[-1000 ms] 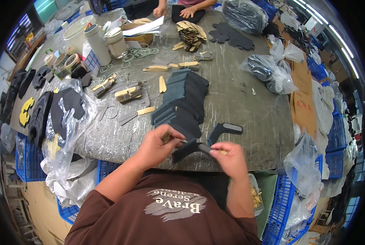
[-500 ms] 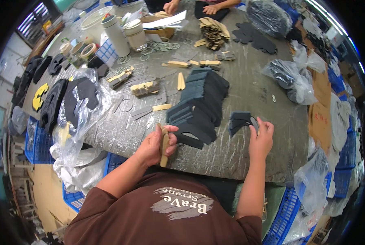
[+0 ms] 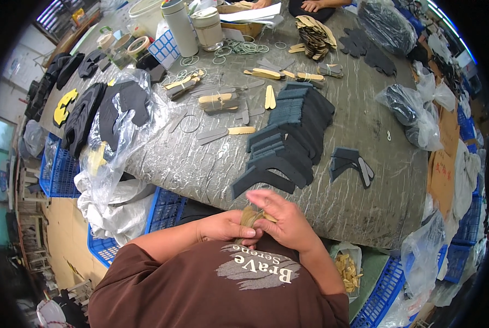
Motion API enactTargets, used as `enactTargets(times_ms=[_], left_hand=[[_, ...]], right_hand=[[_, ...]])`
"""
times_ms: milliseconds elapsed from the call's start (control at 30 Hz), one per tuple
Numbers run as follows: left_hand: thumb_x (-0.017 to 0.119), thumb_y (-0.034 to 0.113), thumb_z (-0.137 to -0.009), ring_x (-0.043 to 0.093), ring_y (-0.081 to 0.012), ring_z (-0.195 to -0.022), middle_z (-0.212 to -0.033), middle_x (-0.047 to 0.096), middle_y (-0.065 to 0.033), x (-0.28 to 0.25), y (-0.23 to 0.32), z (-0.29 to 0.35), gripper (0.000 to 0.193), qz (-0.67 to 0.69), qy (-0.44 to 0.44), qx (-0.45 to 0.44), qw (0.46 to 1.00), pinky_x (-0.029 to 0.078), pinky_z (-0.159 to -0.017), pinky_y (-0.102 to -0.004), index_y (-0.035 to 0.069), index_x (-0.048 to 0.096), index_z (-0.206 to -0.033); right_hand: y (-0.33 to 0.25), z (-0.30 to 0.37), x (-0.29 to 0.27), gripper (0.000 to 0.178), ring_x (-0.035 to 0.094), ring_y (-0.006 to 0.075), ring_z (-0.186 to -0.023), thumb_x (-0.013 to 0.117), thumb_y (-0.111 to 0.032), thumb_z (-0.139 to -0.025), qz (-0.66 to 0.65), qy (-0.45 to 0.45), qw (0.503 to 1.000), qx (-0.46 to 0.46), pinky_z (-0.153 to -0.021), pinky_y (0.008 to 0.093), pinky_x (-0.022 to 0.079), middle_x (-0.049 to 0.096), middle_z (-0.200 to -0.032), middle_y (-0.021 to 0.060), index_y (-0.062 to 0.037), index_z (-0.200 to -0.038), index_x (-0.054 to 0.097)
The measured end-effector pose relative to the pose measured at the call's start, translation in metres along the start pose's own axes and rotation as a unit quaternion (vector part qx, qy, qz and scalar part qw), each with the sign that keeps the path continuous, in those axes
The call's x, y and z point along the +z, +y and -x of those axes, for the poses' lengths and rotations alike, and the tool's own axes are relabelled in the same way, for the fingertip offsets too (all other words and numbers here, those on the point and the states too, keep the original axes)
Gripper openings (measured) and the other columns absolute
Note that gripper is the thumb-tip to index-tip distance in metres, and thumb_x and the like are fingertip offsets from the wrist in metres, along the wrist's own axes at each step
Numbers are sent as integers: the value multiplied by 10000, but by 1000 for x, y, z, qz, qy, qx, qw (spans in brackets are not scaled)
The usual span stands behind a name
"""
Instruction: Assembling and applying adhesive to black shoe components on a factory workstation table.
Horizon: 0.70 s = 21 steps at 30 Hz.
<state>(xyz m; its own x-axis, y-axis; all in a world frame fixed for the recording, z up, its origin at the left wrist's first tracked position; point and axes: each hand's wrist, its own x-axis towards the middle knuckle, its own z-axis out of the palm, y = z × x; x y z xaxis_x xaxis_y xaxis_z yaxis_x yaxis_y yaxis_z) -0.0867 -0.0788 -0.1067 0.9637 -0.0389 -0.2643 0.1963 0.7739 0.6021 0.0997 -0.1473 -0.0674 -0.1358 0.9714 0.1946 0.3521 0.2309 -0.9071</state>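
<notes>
Close to my chest, below the table's front edge, my left hand [image 3: 229, 225] is closed around a stack of tan strips [image 3: 249, 217]. My right hand [image 3: 286, 220] meets it from the right, its thumb and fingers pinching a tan strip [image 3: 269, 217] at the stack; the index finger is stretched out and slightly blurred. Beyond my hands lies a fanned row of dark curved cut pieces [image 3: 304, 123] with blue-grey ends, overlapping one another. Apart from it, to the right, rests a separate small group of dark cut pieces [image 3: 343, 159] with grey round-ended strips [image 3: 364, 171] on its right end.
Banded strip bundles [image 3: 218, 102] and loose rubber bands [image 3: 239, 49] lie left of the row. A tall bottle [image 3: 180, 30] and a jar [image 3: 207, 28] stand behind. Another person's hand [image 3: 313, 6] is at the far edge. Blue baskets [image 3: 377, 292] flank the table [image 3: 359, 213].
My right hand has let go of the grey strip at the separate dark pieces and come left to the tan stack. My left hand has drawn nearer my chest. The view has shifted slightly.
</notes>
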Motion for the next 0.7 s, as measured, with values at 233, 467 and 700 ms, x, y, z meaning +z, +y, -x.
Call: enactTargets(times_ms=[233,467,700], left_hand=[[610,282,-898,488,-129,-711,-838,488,-30,1,2,-8,281,187,-45,-6,981,461,-749,-315,44,512,-1010],[545,184,-928,527,-150,-682,-814,486,-47,-7,8,-14,272,-36,120,99,987,508,-708,-344,37,424,-1121],[546,140,-923,488,-138,-673,-852,486,-47,-25,24,-12,340,7,228,132,965,435,-573,-275,32,441,-1228]], right_hand=[[3,6,6,283,605,297,-1008,590,-81,-845,-61,-84,989,102,-866,332,474,627,-1075,167,-9,-1118,611],[36,0,-13,376,624,341,-918,625,-135,-827,199,160,967,4,-765,388,506,560,-1228,132,-82,-1196,572],[62,2,-23,451,644,252,-649,690,-276,-777,443,15,893,79,-574,359,508,445,-1388,87,-165,-1201,587]])
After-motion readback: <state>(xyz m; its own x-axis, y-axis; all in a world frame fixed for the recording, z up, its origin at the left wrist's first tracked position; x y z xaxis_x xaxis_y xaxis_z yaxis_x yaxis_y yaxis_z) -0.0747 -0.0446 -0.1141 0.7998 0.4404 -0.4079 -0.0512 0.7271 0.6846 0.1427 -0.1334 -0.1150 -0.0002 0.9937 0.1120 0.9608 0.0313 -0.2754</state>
